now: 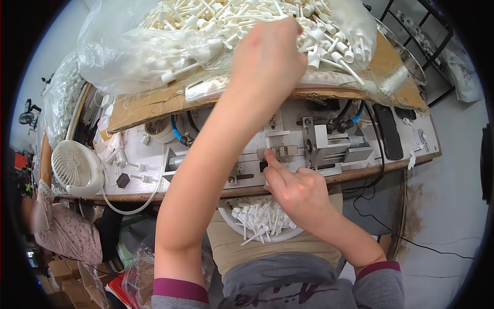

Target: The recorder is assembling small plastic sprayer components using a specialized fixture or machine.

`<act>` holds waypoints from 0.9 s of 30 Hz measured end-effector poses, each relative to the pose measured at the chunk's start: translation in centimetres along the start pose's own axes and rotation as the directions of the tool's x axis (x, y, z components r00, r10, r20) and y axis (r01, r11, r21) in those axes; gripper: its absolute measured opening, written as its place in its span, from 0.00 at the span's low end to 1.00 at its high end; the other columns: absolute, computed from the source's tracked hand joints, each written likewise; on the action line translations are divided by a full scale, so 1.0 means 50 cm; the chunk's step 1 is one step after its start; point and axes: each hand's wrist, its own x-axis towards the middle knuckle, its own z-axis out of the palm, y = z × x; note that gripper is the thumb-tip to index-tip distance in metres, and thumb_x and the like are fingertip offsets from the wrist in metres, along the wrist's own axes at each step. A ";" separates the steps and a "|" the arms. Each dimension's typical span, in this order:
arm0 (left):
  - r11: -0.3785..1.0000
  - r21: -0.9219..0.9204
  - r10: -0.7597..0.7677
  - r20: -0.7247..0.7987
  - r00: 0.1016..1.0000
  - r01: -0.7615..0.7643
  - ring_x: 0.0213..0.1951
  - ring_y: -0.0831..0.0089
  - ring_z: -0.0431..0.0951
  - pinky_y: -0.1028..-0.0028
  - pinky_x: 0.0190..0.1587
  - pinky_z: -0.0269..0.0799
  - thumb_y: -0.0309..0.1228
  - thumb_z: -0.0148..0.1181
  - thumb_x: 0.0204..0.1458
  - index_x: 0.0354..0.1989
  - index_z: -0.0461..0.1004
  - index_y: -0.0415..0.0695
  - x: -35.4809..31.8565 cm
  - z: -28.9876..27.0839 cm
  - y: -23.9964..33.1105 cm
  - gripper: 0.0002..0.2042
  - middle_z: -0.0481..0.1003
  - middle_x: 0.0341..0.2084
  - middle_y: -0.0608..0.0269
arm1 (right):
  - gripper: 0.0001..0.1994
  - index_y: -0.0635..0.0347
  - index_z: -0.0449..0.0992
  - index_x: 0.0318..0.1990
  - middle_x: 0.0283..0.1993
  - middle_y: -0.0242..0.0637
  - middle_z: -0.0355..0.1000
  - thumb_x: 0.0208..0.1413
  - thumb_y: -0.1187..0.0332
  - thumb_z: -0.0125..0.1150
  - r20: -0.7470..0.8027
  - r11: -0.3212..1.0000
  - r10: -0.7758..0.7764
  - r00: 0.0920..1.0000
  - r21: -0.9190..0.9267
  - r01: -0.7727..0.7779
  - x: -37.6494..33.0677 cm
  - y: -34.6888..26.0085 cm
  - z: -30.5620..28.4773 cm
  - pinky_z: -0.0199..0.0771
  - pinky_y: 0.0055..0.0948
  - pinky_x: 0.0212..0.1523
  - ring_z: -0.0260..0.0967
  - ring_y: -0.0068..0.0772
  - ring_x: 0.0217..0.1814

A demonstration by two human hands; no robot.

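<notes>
My left hand [267,62] reaches far forward into a heap of white plastic parts [195,18], short stems with cylindrical caps. Its fingertips are hidden behind the back of the hand, so whether they grip a part does not show. My right hand [298,193] is at the bench's front edge. Its index finger stretches out to touch a small metal holding block [284,151], while the other fingers curl under. I see nothing held in it. Beside the block sits a metal clamp unit [337,147] with a cylinder.
On my lap rests a white bowl [288,236] of similar parts. Cardboard [149,110] carries the heap and its clear plastic bag [113,51]. A small white fan [74,167] stands left, a black phone-like slab [388,132] right. Blue hoses [175,126] run under the cardboard. Another person's patterned clothing [69,232] shows at left.
</notes>
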 end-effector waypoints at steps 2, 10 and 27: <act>0.972 -0.165 -0.144 0.144 0.979 0.167 0.38 0.65 0.84 0.70 0.36 0.78 0.26 0.67 0.47 0.42 0.81 0.40 0.011 -0.066 0.033 0.12 0.83 0.33 0.54 | 0.16 0.60 0.74 0.37 0.55 0.47 0.78 0.40 0.68 0.72 0.024 1.000 0.003 1.000 -0.008 -0.003 -0.002 0.008 -0.005 0.67 0.25 0.22 0.63 0.29 0.16; 0.974 -0.225 0.056 0.262 0.963 0.004 0.58 0.61 0.77 0.66 0.58 0.74 0.24 0.74 0.38 0.49 0.82 0.44 -0.143 -0.239 0.062 0.24 0.75 0.59 0.50 | 0.16 0.61 0.79 0.44 0.43 0.43 0.80 0.51 0.63 0.71 0.004 0.897 0.105 0.994 0.431 -0.097 0.060 0.078 -0.109 0.78 0.37 0.30 0.79 0.41 0.31; 0.979 0.157 0.028 0.530 0.847 -0.131 0.24 0.70 0.79 0.75 0.31 0.71 0.27 0.66 0.49 0.44 0.81 0.39 -0.341 -0.158 0.082 0.13 0.78 0.53 0.52 | 0.10 0.65 0.79 0.40 0.33 0.40 0.75 0.54 0.68 0.67 -0.175 0.967 0.149 0.973 0.232 -0.107 0.219 0.215 -0.155 0.73 0.34 0.36 0.72 0.36 0.31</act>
